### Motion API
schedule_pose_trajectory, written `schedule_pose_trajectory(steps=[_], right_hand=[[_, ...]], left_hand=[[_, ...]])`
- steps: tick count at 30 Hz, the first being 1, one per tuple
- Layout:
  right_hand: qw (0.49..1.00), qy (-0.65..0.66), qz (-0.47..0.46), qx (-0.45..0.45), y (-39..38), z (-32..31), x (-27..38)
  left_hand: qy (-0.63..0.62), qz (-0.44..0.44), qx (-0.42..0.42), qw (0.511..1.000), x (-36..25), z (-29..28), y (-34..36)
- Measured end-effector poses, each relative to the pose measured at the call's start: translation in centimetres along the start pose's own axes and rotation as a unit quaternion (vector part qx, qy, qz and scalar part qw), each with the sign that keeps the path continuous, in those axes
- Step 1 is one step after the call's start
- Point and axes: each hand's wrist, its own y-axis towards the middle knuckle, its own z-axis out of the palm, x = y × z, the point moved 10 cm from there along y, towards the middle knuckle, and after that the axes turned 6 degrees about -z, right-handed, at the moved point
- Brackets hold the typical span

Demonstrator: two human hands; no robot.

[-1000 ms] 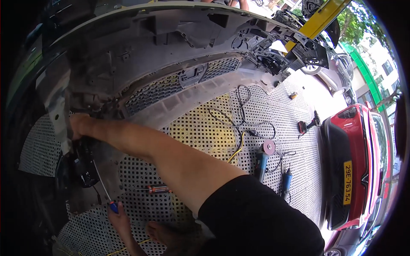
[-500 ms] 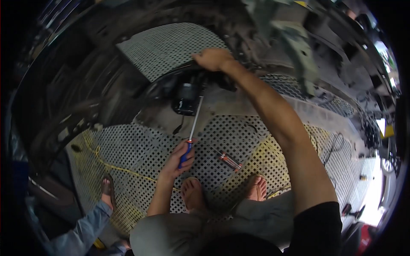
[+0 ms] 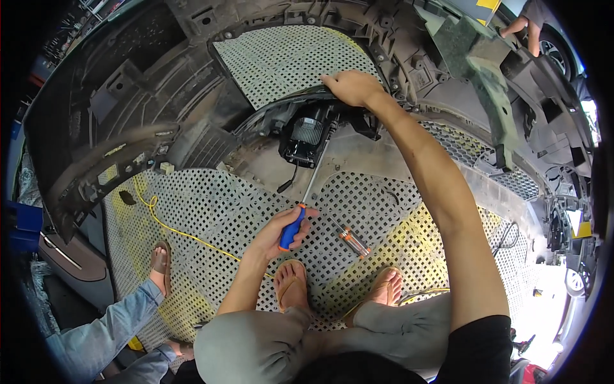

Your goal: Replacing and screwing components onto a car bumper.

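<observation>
My left hand (image 3: 281,232) is closed loosely round the blue handle of a screwdriver (image 3: 293,228). Its long metal shaft slants up to a black unit with a ribbed grey housing (image 3: 307,132), fixed on the inside of a large dark car bumper (image 3: 153,83). Where the tip meets the unit is hard to make out. Farther off, my right hand (image 3: 354,88) grips the black curved rim (image 3: 300,99) beside that unit, with most fingers hidden. A short black cable (image 3: 288,184) hangs from the unit.
A second screwdriver with a clear and orange handle (image 3: 354,243) lies on the perforated floor mat (image 3: 345,281) near my feet. A yellow cord (image 3: 192,237) crosses the mat at left. Another person's leg in jeans (image 3: 118,326) is at lower left. A green bracket (image 3: 489,83) stands right.
The view has shifted, so the bumper appears a little farther right and lower. My left hand's fingers have loosened and spread somewhat on the screwdriver handle; my right hand keeps its hold on the rim.
</observation>
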Motion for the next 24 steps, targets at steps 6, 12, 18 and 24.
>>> schedule_pose_trajectory(steps=[6, 12, 18, 24], right_hand=[[1.000, 0.013, 0.009, 0.009, -0.2, -0.1, 0.1], [1.000, 0.005, 0.015, -0.005, -0.1, -0.2, -0.1], [1.000, 0.005, 0.007, 0.002, 0.0, 0.1, 0.0], [1.000, 0.011, 0.009, 0.002, -0.1, -0.1, 0.0]], left_hand=[[-0.158, -0.003, 0.149, 0.976, 0.2, 2.8, 0.3], [0.056, 0.030, -0.015, 0.998, -0.1, 1.9, 0.1], [0.427, 0.159, -0.225, 0.861, -3.4, 1.9, -1.3], [0.080, 0.041, 0.032, 0.995, -0.5, 2.1, 0.3]])
